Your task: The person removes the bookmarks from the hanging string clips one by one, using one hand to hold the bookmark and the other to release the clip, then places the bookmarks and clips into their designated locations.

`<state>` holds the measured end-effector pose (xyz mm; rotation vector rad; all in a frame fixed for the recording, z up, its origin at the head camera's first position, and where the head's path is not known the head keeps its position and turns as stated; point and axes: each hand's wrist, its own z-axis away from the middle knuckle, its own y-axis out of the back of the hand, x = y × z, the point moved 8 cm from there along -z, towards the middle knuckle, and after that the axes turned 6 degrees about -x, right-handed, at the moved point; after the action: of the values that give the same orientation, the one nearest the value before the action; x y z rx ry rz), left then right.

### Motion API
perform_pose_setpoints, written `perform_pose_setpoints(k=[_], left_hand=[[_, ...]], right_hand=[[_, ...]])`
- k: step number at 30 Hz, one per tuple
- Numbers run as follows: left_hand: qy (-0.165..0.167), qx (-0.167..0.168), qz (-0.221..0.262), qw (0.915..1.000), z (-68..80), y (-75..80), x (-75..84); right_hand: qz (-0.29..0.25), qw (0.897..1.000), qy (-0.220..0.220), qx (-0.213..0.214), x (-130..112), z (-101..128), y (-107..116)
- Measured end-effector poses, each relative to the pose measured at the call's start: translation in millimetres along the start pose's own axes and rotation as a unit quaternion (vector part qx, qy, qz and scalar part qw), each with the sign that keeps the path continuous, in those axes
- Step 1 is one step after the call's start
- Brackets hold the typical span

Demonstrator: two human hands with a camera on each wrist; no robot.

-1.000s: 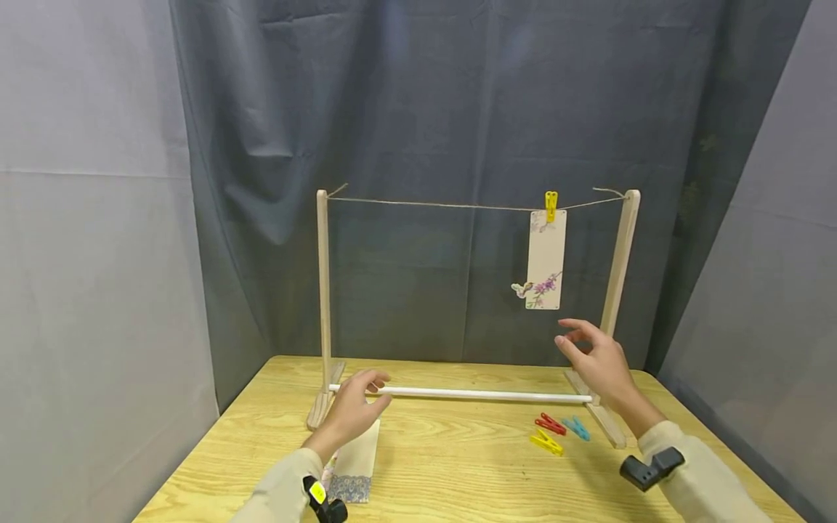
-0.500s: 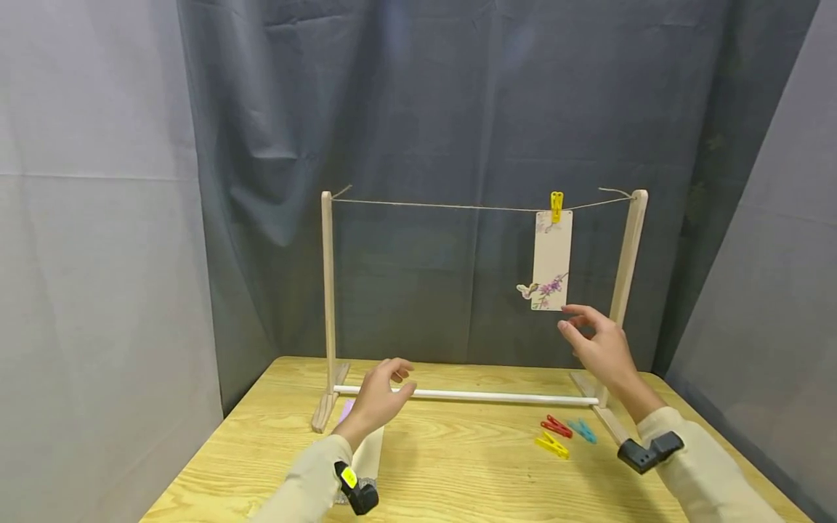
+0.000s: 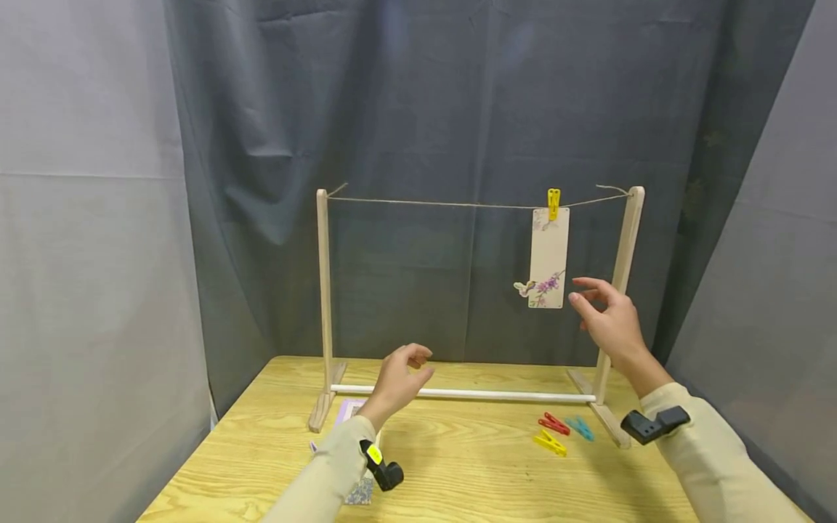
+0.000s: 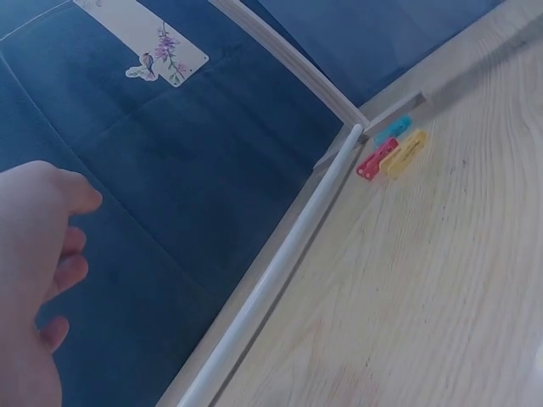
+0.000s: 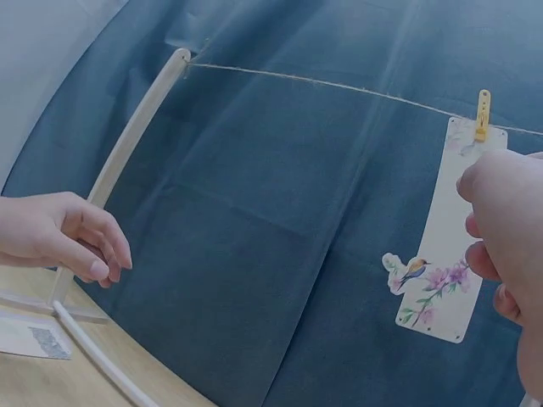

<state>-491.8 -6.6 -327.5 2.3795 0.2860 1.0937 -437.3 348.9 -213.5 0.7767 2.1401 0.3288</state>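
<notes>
Up at the right end of the wooden frame (image 3: 325, 290), the right hand (image 3: 611, 323) hangs in the air just beside the hanging card (image 3: 548, 258), its fingers loosely spread and holding nothing; the fingertips lie level with the card's lower edge, on the side nearer the frame's right post, and whether they touch the paper cannot be told. That card, pale with a printed bird and blossom sprig at the bottom, is pinned by a yellow peg (image 3: 553, 203) to the string (image 3: 445, 205) stretched between the two posts, and it hangs straight down. From the right wrist view the card (image 5: 450, 254) shows directly in front of the curled finger ends, with the peg (image 5: 482, 114) above them on the line. The left hand (image 3: 400, 379) floats above the table (image 3: 458, 465) near the white rod (image 3: 503, 395) that joins the frame's feet, fingers relaxed and slightly bent, gripping nothing; it is well apart from the hanging card. A second card (image 3: 349, 415) lies flat on the table below the left forearm, partly hidden by the sleeve. Three loose pegs lie together on the tabletop near the right foot of the frame: a red peg (image 3: 553, 424), a blue peg (image 3: 580, 428) and a second yellow peg (image 3: 548, 442), all well below the right hand.
</notes>
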Motion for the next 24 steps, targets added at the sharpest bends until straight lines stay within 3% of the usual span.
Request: perform_pose_setpoints(k=[11, 24], left_hand=[[0.005, -0.001, 0.032, 0.9995, -18.1, -12.1, 1.8], [0.028, 0.012, 0.068, 0.9972, -51.9, -22.2, 3.3]], right_hand=[[0.006, 1.000, 0.016, 0.008, -10, -13, 4], [0.009, 0.999, 0.044, 0.022, -25, -34, 3]])
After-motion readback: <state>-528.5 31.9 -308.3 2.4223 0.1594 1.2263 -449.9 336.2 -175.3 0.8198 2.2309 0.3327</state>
